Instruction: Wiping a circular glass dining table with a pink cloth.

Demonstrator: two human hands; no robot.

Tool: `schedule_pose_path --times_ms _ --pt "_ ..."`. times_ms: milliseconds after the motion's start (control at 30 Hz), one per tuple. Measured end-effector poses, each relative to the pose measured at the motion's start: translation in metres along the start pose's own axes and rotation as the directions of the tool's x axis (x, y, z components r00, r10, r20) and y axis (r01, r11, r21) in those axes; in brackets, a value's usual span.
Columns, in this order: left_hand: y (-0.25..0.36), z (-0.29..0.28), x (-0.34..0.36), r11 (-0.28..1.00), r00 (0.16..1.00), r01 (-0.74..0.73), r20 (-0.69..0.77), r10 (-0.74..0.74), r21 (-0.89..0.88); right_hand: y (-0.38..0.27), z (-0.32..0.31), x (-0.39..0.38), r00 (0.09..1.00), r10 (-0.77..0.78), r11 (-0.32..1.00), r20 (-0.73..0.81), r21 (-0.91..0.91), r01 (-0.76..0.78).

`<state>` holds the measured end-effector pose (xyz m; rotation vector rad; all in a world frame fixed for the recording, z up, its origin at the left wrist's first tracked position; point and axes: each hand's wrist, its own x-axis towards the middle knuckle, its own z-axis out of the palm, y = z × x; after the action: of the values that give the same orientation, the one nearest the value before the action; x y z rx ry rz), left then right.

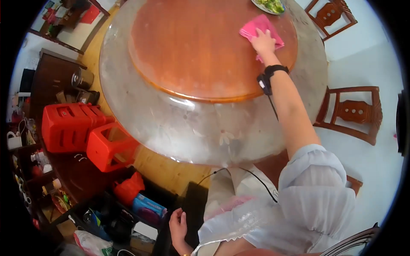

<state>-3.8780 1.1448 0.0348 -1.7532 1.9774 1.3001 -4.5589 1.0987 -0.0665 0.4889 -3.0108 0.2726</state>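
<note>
My right hand presses down on a pink cloth, its fingers spread over the folds. The cloth lies bunched on the brown wooden turntable, near its right edge. A black band with a small device circles my right wrist. Beyond the cloth, a plate of green food is cut off by the upper edge of the view. My left hand hangs low beside my body, away from the table, with fingers loosely bent and apart; nothing shows in it.
The turntable stands on a round table with a shiny clear cover. Wooden chairs line the right side. Red plastic stools are at the left. Below them is an open drawer full of bags and packages. A black cable runs across my lap.
</note>
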Motion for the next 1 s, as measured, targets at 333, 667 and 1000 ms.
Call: schedule_pose_path --times_ms 333,667,1000 --pt "-0.003 -0.006 0.015 0.989 0.989 -0.144 0.005 0.145 -0.008 -0.168 -0.028 -0.201 0.624 -0.751 0.656 0.217 0.354 0.666" --pt "-0.011 -0.012 0.019 0.994 0.995 -0.104 0.019 0.103 0.038 0.054 -0.046 -0.059 0.958 -0.277 0.873 0.082 0.439 0.215" --pt "-0.024 -0.018 0.022 0.994 0.998 -0.03 0.056 0.024 0.102 -0.05 -0.042 0.002 0.925 -0.337 0.941 0.176 0.095 0.325"
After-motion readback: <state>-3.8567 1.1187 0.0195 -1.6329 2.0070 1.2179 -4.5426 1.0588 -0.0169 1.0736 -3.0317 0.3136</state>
